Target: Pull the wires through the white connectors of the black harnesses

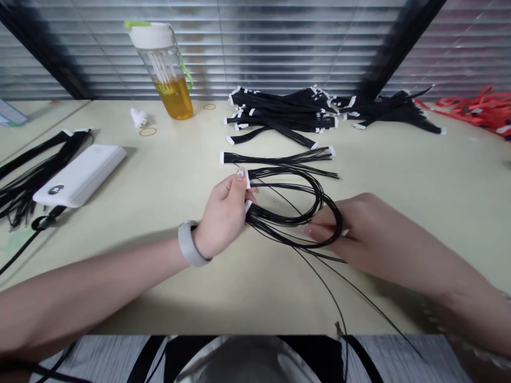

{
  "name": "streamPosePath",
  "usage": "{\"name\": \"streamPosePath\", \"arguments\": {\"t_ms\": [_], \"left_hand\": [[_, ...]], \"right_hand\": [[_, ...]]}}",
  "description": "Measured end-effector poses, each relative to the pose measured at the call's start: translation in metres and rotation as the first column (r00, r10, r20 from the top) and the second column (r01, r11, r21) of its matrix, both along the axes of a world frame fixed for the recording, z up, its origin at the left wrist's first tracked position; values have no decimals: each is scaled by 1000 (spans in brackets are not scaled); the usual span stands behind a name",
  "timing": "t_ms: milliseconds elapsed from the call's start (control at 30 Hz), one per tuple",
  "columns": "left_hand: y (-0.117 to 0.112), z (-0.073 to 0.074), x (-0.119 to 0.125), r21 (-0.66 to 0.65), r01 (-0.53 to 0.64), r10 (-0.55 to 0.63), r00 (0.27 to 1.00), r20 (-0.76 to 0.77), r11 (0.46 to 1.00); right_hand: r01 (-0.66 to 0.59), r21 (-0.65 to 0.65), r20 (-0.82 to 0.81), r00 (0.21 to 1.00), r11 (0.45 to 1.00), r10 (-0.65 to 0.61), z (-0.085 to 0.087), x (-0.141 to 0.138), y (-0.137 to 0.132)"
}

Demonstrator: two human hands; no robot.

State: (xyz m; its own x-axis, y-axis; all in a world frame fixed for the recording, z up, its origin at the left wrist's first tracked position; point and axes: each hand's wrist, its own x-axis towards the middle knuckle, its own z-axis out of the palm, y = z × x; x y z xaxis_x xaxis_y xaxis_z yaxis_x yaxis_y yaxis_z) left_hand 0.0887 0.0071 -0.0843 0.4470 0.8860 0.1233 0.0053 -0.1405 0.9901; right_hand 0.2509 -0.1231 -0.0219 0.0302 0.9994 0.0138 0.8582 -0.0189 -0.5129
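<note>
My left hand (229, 205), with a grey band on its wrist, pinches the white connector ends of a black wire harness (295, 218). Its wires bend round in loops to the right. My right hand (347, 229) has its fingers closed on the wires at the right side of the loops. Several loose wires trail from there down past the table's front edge. Just beyond my left hand lies another black harness (275, 158), with a white connector at its left end and partly loose wires at its right.
A pile of black harnesses (279, 111) lies at the back, with more black cables (393, 111) and red cables (479, 111) to its right. Leftward are a bottle of amber liquid (171, 90), a crumpled tissue (138, 118), a white power bank (82, 173) and black wires (43, 165).
</note>
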Motion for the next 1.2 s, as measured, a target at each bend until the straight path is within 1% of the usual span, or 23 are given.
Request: {"name": "streamPosePath", "arguments": {"t_ms": [67, 100, 200, 300, 400, 533, 600, 733, 833, 967, 1133, 1200], "left_hand": [[-2, 3, 0, 34, -3, 4, 1000, -26, 999], [-4, 5, -1, 57, -6, 8, 999, -36, 998], [-7, 10, -2, 136, 2, 5, 999, -51, 991], [-10, 13, -3, 196, 27, -13, 997, -70, 980], [-11, 13, -3, 242, 35, -16, 997, -80, 970], [-12, 13, -4, 292, 35, -12, 997, -80, 956], [-14, 12, -4, 322, 49, -23, 996, -83, 945], [-17, 12, -7, 396, 103, -65, 992, -108, 912], [-19, 12, -9, 435, 131, -84, 988, -127, 891], [-20, 13, -10, 458, 146, -97, 987, -130, 877], [-19, 13, -9, 441, 161, -117, 985, -126, 883], [-18, 12, -9, 436, 162, -123, 986, -116, 885]], "right_hand": [[-56, -115, -90, 995, 992, 45, -5, -8, 3], [-94, -142, -126, 989, 985, 77, -8, -13, 4], [-164, -77, -233, 962, 983, 143, -19, -21, 8], [-179, -19, -241, 956, 984, 170, -26, -24, 10], [-158, 1, -244, 958, 987, 153, -26, -24, 10], [-81, 9, -307, 948, 997, 80, -23, -25, 9], [-85, -42, -321, 945, 995, 67, -22, -26, 9], [-157, -172, -392, 917, 973, 78, -22, -29, 9], [-150, -170, -411, 909, 974, 68, -22, -32, 10], [-121, -159, -370, 927, 980, 54, -21, -35, 11], [-149, -158, -423, 904, 976, 69, -22, -36, 13], [-134, -154, -444, 895, 979, 53, -23, -36, 13]]}}
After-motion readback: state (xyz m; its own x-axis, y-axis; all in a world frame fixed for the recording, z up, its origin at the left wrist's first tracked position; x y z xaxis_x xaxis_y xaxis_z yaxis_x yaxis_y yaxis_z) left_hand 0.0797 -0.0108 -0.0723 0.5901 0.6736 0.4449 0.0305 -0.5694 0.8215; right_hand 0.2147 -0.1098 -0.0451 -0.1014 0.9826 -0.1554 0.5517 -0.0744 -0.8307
